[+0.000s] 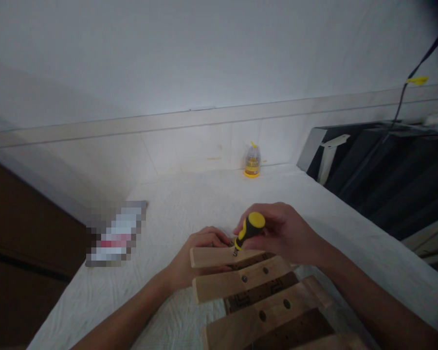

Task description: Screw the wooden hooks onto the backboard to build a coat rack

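A wooden piece [241, 288] lies low in the middle, its pale slats set across a dark, patterned body. Dark round holes mark several slats. My right hand [292, 236] is closed around a stubby yellow-and-black screwdriver [247, 234], which leans with its handle end up. The tip meets a small metal screw head [235, 253] on the farthest slat [211, 257]. From the left, my left hand [195, 243] grips that same end of the wooden piece, with fingers behind and below the slat. Some of its fingertips are hidden.
A pale cloth [178, 204] covers the tabletop. Near the wall stands a clear container with a yellow base [252, 165]. A blurred-out flat item [118, 233] lies at left. Dark panels [379, 170] and a hanging black cord [401, 97] are on the right.
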{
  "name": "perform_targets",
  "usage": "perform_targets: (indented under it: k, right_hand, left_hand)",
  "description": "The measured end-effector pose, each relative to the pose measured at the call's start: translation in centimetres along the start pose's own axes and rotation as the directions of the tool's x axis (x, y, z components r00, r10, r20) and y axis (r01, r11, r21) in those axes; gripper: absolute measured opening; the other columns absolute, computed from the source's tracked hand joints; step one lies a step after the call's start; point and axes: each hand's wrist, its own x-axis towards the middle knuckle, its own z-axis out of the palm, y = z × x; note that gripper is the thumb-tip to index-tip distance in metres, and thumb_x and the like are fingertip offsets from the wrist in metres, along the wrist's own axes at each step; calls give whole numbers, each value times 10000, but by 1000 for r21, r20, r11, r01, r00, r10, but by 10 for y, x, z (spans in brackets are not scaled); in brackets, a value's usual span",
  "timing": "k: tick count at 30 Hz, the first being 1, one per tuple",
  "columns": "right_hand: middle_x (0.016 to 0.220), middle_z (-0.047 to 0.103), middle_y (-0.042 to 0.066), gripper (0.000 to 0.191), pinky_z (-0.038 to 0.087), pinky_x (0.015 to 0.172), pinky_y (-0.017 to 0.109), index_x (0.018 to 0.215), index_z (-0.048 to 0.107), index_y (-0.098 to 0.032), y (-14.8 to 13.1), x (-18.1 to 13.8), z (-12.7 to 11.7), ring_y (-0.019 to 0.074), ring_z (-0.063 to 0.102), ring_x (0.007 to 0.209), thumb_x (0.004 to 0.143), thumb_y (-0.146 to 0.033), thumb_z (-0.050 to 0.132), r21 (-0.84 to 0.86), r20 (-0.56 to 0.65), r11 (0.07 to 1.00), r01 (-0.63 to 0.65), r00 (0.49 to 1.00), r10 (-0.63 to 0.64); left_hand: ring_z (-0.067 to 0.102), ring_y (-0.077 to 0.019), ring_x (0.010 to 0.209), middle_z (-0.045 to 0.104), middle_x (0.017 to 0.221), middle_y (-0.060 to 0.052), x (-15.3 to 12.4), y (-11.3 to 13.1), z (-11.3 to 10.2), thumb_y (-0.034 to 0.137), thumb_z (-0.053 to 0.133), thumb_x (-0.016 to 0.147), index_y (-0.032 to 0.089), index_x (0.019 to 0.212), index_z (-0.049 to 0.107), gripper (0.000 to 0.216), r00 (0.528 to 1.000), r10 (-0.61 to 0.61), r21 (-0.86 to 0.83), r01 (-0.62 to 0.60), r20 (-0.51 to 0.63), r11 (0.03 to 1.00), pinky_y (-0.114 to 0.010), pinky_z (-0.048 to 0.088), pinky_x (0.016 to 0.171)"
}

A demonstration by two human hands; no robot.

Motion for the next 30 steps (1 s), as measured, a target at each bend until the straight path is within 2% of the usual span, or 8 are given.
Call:
perform_targets:
  k: [5, 9, 11, 14, 17, 20, 25, 30]
  right_hand:
    - [588, 505, -43, 281, 363, 454, 218, 673, 525, -185, -5, 5, 8, 89, 447, 519, 659, -365, 740, -142, -109, 989, -28, 994, 13]
    - [752, 621, -18, 336, 392, 457, 206, 928, 538, -208, -1, 3, 7, 79, 487, 531, 669, -274, 742, 5, -113, 999, 41, 993, -40]
    - [819, 654, -7, 430, 413, 472, 205, 1051, 490, -229, 1, 1, 4, 82, 536, 555, 693, -240, 728, 104, -76, 992, 76, 995, -68]
    - [859, 668, 10, 373, 473, 564, 231, 1101, 475, -235, 3, -2, -1, 116, 625, 691, 772, -213, 649, 219, 20, 973, 74, 997, -81]
    - [916, 667, 33, 288, 494, 625, 251, 1067, 521, -222, 3, -3, -4, 133, 639, 771, 795, -199, 611, 225, 66, 974, 19, 997, -35]
    - [820, 628, 3, 288, 440, 533, 225, 993, 563, -217, 0, 0, -3, 113, 579, 649, 729, -219, 678, 55, -22, 998, -9, 1000, 10]
    - [617, 476, -42, 289, 350, 467, 217, 649, 480, -195, -2, 4, 5, 89, 426, 541, 667, -323, 740, -128, -109, 991, 41, 992, -56]
    - [780, 613, -4, 249, 407, 534, 223, 814, 506, -215, 2, 2, 6, 108, 533, 632, 691, -242, 721, 0, -93, 994, 113, 989, -112]
  left_hand:
    - [603, -178, 868, 636, 938, -48, 1, 2, 0, 291, 762, 647, 178, 777, 640, 210, 1000, -3, 26, 3, 2, 1000, -322, 469, 789]
    - [602, -176, 873, 632, 950, -44, 1, 4, 0, 269, 770, 637, 178, 765, 635, 207, 1000, 0, 16, 0, -6, 1000, -321, 476, 788]
    - [602, -172, 866, 629, 953, -45, 0, 4, 0, 267, 765, 646, 176, 762, 638, 195, 1000, -10, 0, 10, -9, 1000, -317, 479, 783]
    - [607, -169, 864, 631, 959, -49, 0, 3, 1, 258, 756, 663, 181, 804, 653, 191, 1000, -4, -28, 4, 0, 1000, -312, 487, 778]
    - [605, -177, 887, 632, 959, -53, 0, 3, 1, 257, 765, 654, 180, 822, 660, 213, 1000, 10, -21, -10, -2, 1000, -317, 487, 790]
    - [604, -176, 879, 633, 949, -54, 0, 3, 1, 265, 769, 645, 175, 800, 655, 213, 1000, 8, -3, -8, -6, 1000, -314, 483, 784]
    - [600, -169, 844, 627, 939, -50, 0, 3, 0, 300, 757, 647, 171, 765, 640, 210, 1000, -15, 3, 15, -1, 1000, -299, 473, 756]
    - [597, -175, 868, 627, 940, -44, 0, 4, 0, 267, 763, 642, 175, 760, 637, 195, 1000, -18, 1, 18, -5, 1000, -321, 472, 796]
